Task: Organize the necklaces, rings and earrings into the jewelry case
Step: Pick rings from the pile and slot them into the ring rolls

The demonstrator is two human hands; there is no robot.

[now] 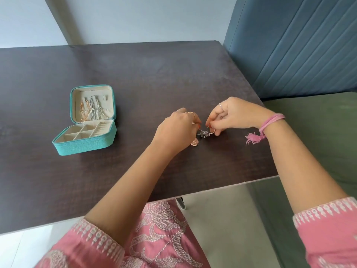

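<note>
dark table (135, 78) | L hand (177, 128) curled, grip unclear | R hand (234, 115) pinches ring (211, 130)

Pink embroidered sleeves (100, 240), a pink tasselled wrist thread (270, 122), and finger rings (220, 105).

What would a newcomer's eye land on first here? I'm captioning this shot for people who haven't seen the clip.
Probably the two hands at the table's middle: the left hand and right hand pinch at a small cluster of rings and earrings. Next, the open teal jewelry case to the left, with necklaces hanging in its lid and its bottom compartments apparently unfilled.
</note>
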